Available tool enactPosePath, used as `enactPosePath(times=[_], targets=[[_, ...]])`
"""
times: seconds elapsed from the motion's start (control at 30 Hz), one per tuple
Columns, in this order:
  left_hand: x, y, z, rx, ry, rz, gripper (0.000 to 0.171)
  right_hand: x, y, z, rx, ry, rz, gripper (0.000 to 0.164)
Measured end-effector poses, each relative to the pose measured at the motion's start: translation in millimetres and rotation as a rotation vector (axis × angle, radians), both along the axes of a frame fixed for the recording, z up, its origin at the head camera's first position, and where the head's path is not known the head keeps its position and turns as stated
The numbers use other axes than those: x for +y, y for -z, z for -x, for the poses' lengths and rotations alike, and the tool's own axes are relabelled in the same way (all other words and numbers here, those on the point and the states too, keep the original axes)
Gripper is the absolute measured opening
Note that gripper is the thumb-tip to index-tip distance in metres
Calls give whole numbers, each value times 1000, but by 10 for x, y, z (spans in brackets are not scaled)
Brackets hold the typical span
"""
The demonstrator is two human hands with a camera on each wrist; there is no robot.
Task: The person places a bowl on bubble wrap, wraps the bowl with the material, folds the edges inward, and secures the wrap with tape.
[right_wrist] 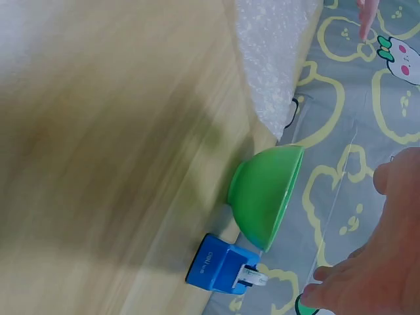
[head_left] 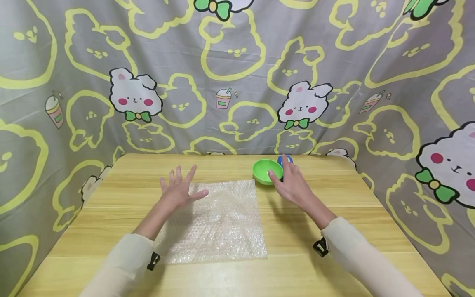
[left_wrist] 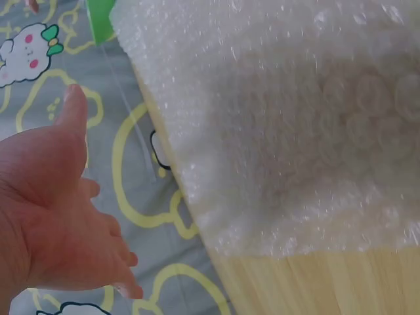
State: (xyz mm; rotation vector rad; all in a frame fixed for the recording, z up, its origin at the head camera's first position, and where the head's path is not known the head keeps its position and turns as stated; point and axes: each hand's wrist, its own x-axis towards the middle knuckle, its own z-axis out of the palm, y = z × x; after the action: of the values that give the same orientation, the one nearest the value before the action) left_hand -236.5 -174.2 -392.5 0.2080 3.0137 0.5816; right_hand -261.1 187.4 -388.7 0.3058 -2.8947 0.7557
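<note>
A sheet of clear bubble wrap lies flat on the wooden table. Over its far left corner my left hand hovers with fingers spread, holding nothing. My right hand is held out beside the green bowl, its fingers extended and nothing in its grasp. In the head view, thumb and fingers partly cover the bowl's right side and a blue object behind. The right wrist view shows that object as a small blue tape dispenser next to the upright bowl, with a gap between hand and bowl.
The wooden table ends at a grey curtain printed with yellow outlines and white bunnies, which hangs along the back and both sides. Bowl and dispenser stand near the table's far edge.
</note>
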Motion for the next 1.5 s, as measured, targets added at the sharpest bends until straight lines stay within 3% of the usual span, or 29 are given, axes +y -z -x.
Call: enactPosePath(times=[0.17,0.33,0.83,1.23,1.5], targets=[[-63,-25,-25,-52,12,19,99,-30,-27,31,-87,26,-5,88],[-125,-47,-88,-151,43,50,98,-37,3,66,-154,65,-21,83],[-225,-72,-165,-423,159,151,116,62,165,142,-153,104,40,71],[-241,173,-117,-447,167,192,130,68,235,144,-182,121,120,62],[-231,131,-172,-437,174,128,127,83,312,239,-212,135,197,67]])
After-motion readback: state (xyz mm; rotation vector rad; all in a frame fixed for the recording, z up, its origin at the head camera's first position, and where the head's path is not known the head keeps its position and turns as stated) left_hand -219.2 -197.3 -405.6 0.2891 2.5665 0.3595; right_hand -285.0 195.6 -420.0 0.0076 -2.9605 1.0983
